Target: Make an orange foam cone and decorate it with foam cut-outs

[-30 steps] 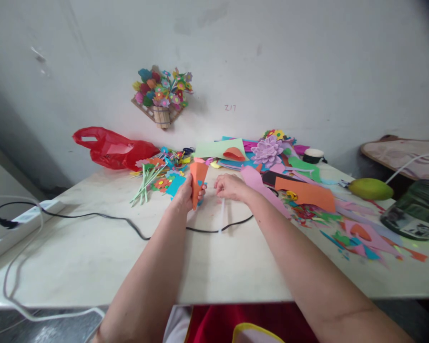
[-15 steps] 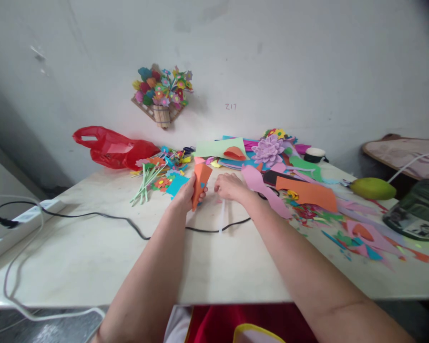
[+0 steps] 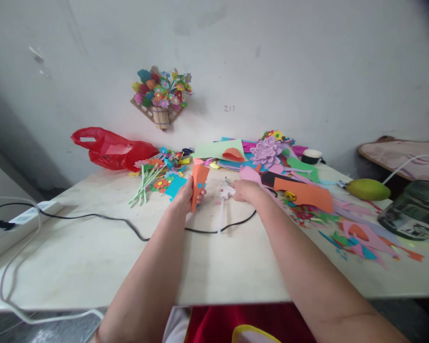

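Observation:
My left hand (image 3: pixel 188 196) is closed round an orange foam sheet (image 3: pixel 199 183) that bears small blue shapes. A blue foam piece (image 3: pixel 175 186) shows just left of that hand. To its right lies a white glue gun (image 3: pixel 226 190) with a clear glue stick (image 3: pixel 221 216) standing out of its back end toward me. My right hand (image 3: pixel 246 191) is at the right side of the glue gun, its fingers bent against the handle and partly hidden.
A black cable (image 3: pixel 128 221) crosses the table (image 3: pixel 236 276). Pale green stems (image 3: pixel 143 186) and a red bag (image 3: pixel 110 150) are at the left. Foam scraps (image 3: pixel 364 238), an orange sheet (image 3: pixel 303 194) and a glass jar (image 3: pixel 414 209) are at the right.
My right hand has moved to the right, from above the glue gun to its side, so the gun now shows. My left hand still holds the orange sheet.

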Available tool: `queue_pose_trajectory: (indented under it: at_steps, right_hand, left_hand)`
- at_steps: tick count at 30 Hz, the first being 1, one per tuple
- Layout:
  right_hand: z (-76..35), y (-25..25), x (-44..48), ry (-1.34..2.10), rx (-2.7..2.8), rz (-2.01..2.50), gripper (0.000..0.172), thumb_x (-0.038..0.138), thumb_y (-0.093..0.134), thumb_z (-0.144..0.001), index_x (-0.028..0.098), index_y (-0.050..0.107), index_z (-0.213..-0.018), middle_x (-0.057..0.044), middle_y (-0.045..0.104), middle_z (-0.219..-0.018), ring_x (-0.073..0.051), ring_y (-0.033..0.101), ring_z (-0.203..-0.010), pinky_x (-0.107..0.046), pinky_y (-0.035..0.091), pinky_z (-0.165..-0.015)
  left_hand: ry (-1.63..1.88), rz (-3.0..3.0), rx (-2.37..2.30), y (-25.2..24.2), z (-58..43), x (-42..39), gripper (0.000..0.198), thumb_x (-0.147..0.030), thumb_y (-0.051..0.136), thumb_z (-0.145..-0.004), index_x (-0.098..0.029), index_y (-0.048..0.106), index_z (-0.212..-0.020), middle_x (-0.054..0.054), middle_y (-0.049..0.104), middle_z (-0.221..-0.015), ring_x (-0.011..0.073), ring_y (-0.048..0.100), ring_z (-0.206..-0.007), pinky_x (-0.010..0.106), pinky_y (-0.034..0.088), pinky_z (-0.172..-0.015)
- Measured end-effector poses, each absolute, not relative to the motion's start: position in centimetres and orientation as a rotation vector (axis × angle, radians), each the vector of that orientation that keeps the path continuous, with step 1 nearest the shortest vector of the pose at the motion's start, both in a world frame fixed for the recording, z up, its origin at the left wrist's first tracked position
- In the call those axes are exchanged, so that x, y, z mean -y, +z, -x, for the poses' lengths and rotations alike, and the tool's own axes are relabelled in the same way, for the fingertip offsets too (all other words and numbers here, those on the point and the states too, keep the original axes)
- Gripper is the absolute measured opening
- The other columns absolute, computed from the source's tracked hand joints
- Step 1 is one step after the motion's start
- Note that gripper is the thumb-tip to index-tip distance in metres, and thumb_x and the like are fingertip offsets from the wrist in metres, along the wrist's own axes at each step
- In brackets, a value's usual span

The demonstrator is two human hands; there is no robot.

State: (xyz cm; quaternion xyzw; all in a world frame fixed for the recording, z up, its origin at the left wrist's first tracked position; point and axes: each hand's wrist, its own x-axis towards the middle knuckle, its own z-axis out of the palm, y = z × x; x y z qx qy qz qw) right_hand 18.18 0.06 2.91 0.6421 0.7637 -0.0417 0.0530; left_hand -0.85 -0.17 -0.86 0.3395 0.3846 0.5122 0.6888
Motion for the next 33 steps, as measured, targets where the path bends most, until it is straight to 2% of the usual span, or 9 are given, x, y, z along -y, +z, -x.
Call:
queue_pose_trajectory:
  at_steps: [6,8,10,12,15,16,18,25,33]
  right_hand:
    - [-18.3,1.0,-0.9,0.035,-2.476,-2.099,0.036,0.023,0.055,-0.074,0.013,0.060,-0.108,-0.018,0.065,-0.105,-0.030,0.061,-0.099,-0.036,0.045,-0.076]
    - [-18.8,1.2,-1.3,0.083,-2.566,-2.261,0.032,0.026,0.055,-0.075,0.014,0.061,-0.104,-0.017,0.067,-0.097,-0.030,0.062,-0.093,-0.037,0.045,-0.074]
    - [-19.3,1.6,-1.6,-0.031,-2.726,-2.446,0.027,0.032,0.057,-0.075,0.017,0.062,-0.098,-0.013,0.067,-0.092,-0.027,0.062,-0.087,-0.035,0.046,-0.071]
    - [-19.7,2.0,-1.8,-0.513,-2.926,-2.533,0.024,0.038,0.060,-0.073,0.017,0.061,-0.086,-0.008,0.066,-0.080,-0.021,0.061,-0.071,-0.030,0.046,-0.061]
    - [-20.1,2.5,-1.5,-1.560,-3.103,-2.145,0.030,0.043,0.065,-0.068,0.016,0.053,-0.065,0.000,0.053,-0.053,-0.010,0.046,-0.043,-0.024,0.040,-0.043]
    - [-20.1,2.6,-1.3,-1.797,-3.094,-1.976,0.033,0.044,0.067,-0.066,0.017,0.050,-0.060,0.002,0.049,-0.049,-0.008,0.040,-0.039,-0.023,0.037,-0.039]
    - [-20.2,2.7,-1.1,-2.016,-3.066,-1.769,0.036,0.044,0.071,-0.062,0.017,0.048,-0.057,0.004,0.046,-0.047,-0.006,0.036,-0.036,-0.022,0.034,-0.035]
    - [-20.3,2.6,-0.9,-2.112,-2.955,-1.516,0.034,0.039,0.075,-0.061,0.015,0.052,-0.063,0.004,0.049,-0.050,-0.004,0.037,-0.036,-0.018,0.032,-0.032]
    - [-20.1,2.4,-1.0,-1.973,-2.929,-1.540,0.030,0.038,0.073,-0.066,0.015,0.055,-0.072,0.005,0.050,-0.049,-0.004,0.035,-0.035,-0.017,0.029,-0.030]
  left_hand:
    - [1.114,-0.775,-0.855,-0.8,1.0,0.2,0.054,-0.057,0.019,-0.087,-0.015,0.052,-0.090,0.000,0.045,-0.049,0.0072,0.034,-0.030,0.016,0.025,-0.029]
    - [1.103,-0.776,-0.840,-0.7,1.0,0.2,0.055,-0.056,0.018,-0.088,-0.014,0.054,-0.095,0.000,0.045,-0.049,0.0074,0.034,-0.030,0.016,0.025,-0.029]
    - [1.099,-0.771,-0.833,-0.7,1.1,0.2,0.056,-0.055,0.017,-0.089,-0.014,0.054,-0.098,0.000,0.045,-0.049,0.0074,0.034,-0.030,0.016,0.025,-0.029]
    - [1.093,-0.760,-0.833,-0.6,1.0,0.3,0.056,-0.055,0.016,-0.089,-0.014,0.054,-0.098,-0.001,0.045,-0.049,0.0072,0.033,-0.029,0.016,0.023,-0.029]
    - [1.083,-0.742,-0.833,-0.6,1.0,0.3,0.057,-0.056,0.016,-0.088,-0.015,0.054,-0.097,-0.001,0.044,-0.048,0.0070,0.032,-0.029,0.016,0.023,-0.029]
    - [1.083,-0.740,-0.831,-0.6,0.9,0.3,0.058,-0.057,0.016,-0.088,-0.015,0.054,-0.097,-0.001,0.044,-0.048,0.0070,0.032,-0.029,0.016,0.023,-0.029]
    - [1.085,-0.737,-0.832,-0.7,1.0,0.3,0.058,-0.057,0.016,-0.088,-0.014,0.054,-0.097,-0.001,0.044,-0.048,0.0070,0.032,-0.029,0.016,0.023,-0.029]
    - [1.094,-0.720,-0.833,-0.8,0.9,0.2,0.057,-0.056,0.019,-0.088,-0.013,0.055,-0.096,-0.001,0.045,-0.048,0.0067,0.031,-0.029,0.016,0.022,-0.029]
    - [1.088,-0.717,-0.856,-0.7,0.8,0.3,0.056,-0.054,0.016,-0.089,-0.014,0.053,-0.096,-0.001,0.045,-0.049,0.0072,0.033,-0.028,0.016,0.021,-0.029]
